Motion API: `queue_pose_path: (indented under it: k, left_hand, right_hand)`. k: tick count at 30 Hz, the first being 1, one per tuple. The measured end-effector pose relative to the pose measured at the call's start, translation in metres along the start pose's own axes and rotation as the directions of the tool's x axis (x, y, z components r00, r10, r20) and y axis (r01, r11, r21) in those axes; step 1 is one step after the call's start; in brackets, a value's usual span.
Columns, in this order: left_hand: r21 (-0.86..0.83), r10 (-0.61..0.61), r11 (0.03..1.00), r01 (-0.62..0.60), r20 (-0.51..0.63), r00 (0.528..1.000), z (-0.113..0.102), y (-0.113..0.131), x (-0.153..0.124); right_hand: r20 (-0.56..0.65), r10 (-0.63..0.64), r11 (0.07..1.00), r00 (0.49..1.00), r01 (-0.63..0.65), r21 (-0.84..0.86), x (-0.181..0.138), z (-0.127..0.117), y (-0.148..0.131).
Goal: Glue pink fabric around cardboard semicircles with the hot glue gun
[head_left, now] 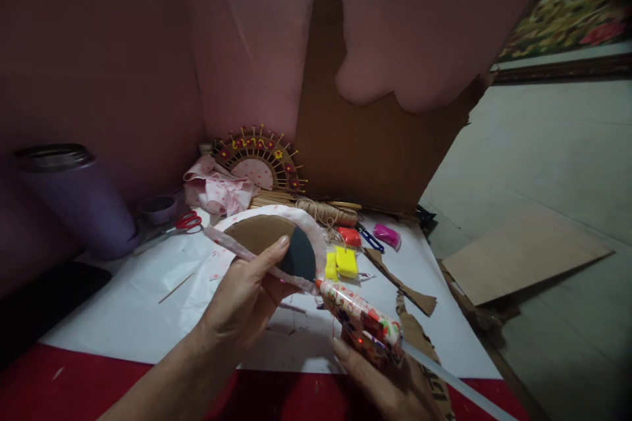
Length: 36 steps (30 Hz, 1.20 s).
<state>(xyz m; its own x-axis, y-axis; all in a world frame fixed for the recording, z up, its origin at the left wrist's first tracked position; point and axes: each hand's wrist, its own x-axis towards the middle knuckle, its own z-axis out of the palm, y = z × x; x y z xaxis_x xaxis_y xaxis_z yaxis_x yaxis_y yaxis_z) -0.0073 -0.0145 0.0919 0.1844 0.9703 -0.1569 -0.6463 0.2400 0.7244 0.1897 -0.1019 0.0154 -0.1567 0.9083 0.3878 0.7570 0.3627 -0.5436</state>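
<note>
The round brown cardboard disc (261, 233) is held just above the white paper sheet (123, 302), and its right side shows a dark segment. The left hand (247, 299) clamps it from below, thumb pressed on its face and fingers closed behind. The thumb pins a narrow strip of pink floral fabric (237, 248) that runs across the disc. The right hand (390, 381), low in the view, has its fingers wrapped tight round the floral-patterned glue gun (360, 319), whose nozzle meets the strip's right end at the disc's lower edge. A pale floral fabric border (311, 227) already lies around the top rim. I judge the covering partly done: the strip looks not yet stuck down, and the brown card is bare. Red-handled scissors (187, 220), yellow clay blocks (345, 262) and a coil of twine (326, 212) lie beyond.
</note>
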Motion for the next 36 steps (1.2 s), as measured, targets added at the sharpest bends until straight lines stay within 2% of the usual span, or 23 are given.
queue_pose_path:
  k: [3, 8, 16, 22, 28, 33, 36]
  left_hand:
    - [0.005, 0.007, 1.000, -0.007, -0.001, 1.000, 0.0009, 0.0003, -0.0004]
    - [0.030, 0.006, 1.000, -0.005, -0.024, 1.000, 0.0005, -0.0002, -0.0008]
    - [0.047, 0.000, 0.999, 0.002, -0.029, 1.000, 0.0011, -0.0004, 0.0001]
    - [0.054, -0.023, 0.998, 0.023, -0.009, 1.000, 0.0008, -0.0017, 0.0003]
    - [0.051, -0.024, 0.998, 0.023, 0.034, 0.999, 0.0036, 0.0005, -0.0026]
    - [0.088, -0.039, 0.996, 0.033, 0.059, 0.998, 0.0028, 0.0003, -0.0023]
    - [0.112, -0.059, 0.992, 0.051, 0.072, 0.996, 0.0011, -0.0009, -0.0010]
  right_hand:
    - [-0.003, -0.015, 1.000, 1.000, 0.015, 0.005, -0.0016, 0.0002, 0.0028]
    - [0.001, 0.050, 0.998, 0.999, -0.050, 0.031, -0.0019, -0.0006, 0.0034]
    - [-0.006, 0.046, 0.999, 0.999, -0.045, 0.025, -0.0026, 0.0016, 0.0027]
    - [-0.023, 0.010, 1.000, 1.000, -0.009, 0.025, -0.0008, 0.0010, 0.0029]
    - [-0.008, -0.113, 0.988, 0.994, 0.112, -0.102, -0.0057, 0.0004, 0.0039]
    - [-0.066, -0.099, 0.987, 0.993, 0.089, -0.136, -0.0035, -0.0004, -0.0023]
    - [-0.039, -0.094, 0.988, 0.995, 0.088, -0.129, -0.0022, -0.0008, -0.0035]
